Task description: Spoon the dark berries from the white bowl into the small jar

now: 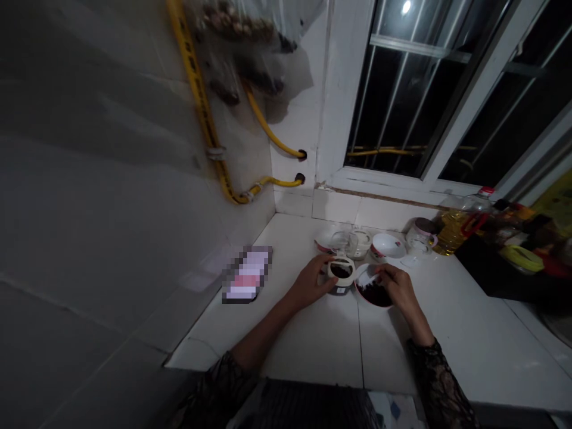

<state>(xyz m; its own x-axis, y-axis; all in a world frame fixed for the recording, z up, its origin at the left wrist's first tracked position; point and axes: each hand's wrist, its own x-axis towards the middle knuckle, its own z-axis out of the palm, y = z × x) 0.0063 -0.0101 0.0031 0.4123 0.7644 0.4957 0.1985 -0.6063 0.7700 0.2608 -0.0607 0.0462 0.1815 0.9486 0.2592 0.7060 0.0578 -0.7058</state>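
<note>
My left hand is wrapped round a small jar with a white rim and dark contents, its clear lid tipped up behind. Just right of the jar stands a white bowl with a thin red rim, holding dark, loose stuff. Over that bowl's right side my right hand is closed in a pinch on a white spoon, whose end dips toward the dark contents. A second jar with a white rim stands close behind.
Behind are a white flowered bowl, a glass jar and an oil bottle. A dark rack with condiments stands at right. A blurred-out phone lies by the left wall. Yellow pipes run along that wall.
</note>
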